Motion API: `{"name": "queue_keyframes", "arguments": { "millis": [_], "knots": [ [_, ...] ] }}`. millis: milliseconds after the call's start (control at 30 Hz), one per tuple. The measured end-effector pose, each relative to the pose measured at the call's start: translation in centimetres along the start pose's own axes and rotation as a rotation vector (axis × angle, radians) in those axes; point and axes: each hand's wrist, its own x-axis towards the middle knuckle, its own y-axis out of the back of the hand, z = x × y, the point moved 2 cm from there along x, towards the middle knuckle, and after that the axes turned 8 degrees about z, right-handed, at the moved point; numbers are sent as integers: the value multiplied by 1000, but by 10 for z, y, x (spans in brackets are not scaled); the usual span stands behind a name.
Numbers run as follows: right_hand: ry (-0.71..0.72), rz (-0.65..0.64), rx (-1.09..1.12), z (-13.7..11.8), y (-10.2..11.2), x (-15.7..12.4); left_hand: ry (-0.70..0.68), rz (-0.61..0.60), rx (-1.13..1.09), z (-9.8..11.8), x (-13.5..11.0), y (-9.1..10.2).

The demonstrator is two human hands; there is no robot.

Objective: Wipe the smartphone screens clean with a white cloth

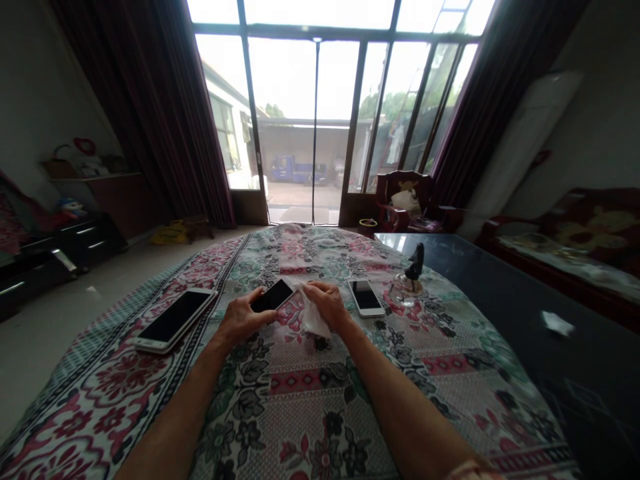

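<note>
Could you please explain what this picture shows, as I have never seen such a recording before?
There is no machine: these are a person's bare left hand and right hand, seen by a camera worn on the head, looking forward and down. The left hand holds a dark-screened rectangular phone; the right hand holds a crumpled white tissue or cloth. The floral fabric tablecloth beneath them bears, at left, a large white device with a black screen and, at right, a smaller white phone with a black screen and a clear, rounded object with a black top.
</note>
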Motion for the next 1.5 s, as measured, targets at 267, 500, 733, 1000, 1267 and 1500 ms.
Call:
{"name": "queue_keyframes", "arguments": {
  "millis": [267, 500, 733, 1000, 1267, 1500],
  "knots": [
    [214, 187, -359, 6, 1, 7, 50, 54, 223, -1, 2, -12],
    [225, 192, -458, 9, 5, 9, 5, 33, 447, 8, -2, -16],
    [276, 140, -555, 7, 1, 6, 85, 78, 377, -10, 7, 4],
    [365, 46, -672, 5, -13, -1, 181, 46, 110, -23, 13, 8],
    [371, -65, -885, 2, -17, -6, 386, -112, -248, -22, 8, -10],
    [375, -113, -1051, -8, -19, -12, 415, -113, -365, -14, 6, -12]
  ]
}}
